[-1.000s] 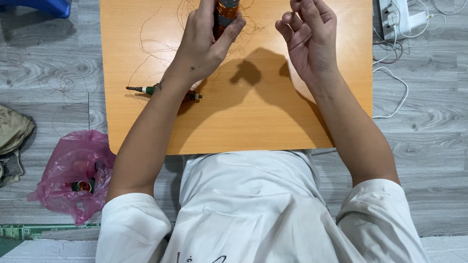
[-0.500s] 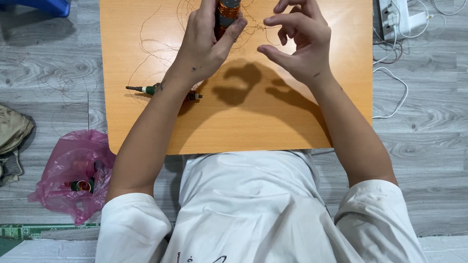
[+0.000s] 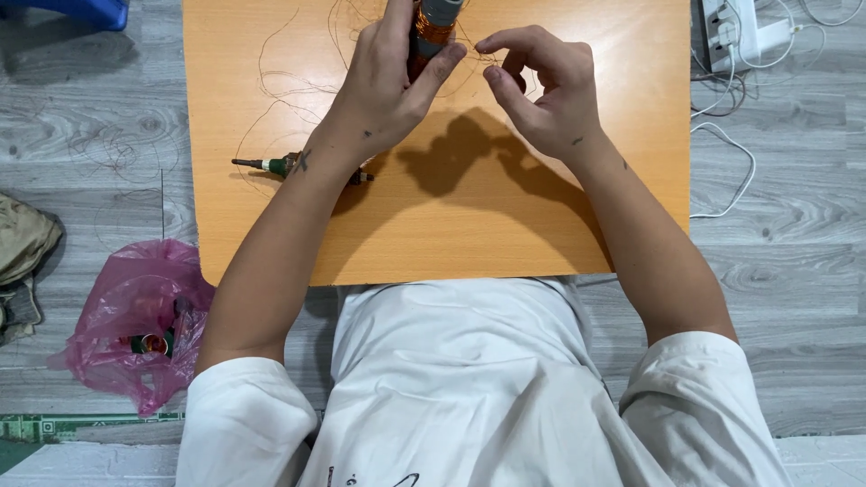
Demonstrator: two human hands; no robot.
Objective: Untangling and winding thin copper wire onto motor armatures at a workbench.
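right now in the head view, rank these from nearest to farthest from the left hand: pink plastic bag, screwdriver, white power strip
1. screwdriver: on the orange table, just below the left hand beside its wrist.
2. white power strip: floor, far right of the table.
3. pink plastic bag: floor, lower left.

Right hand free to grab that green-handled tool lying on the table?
Probably not directly. The right hand is pinching thin wire, and the left forearm lies across the tool, which sits on the far left of the table.
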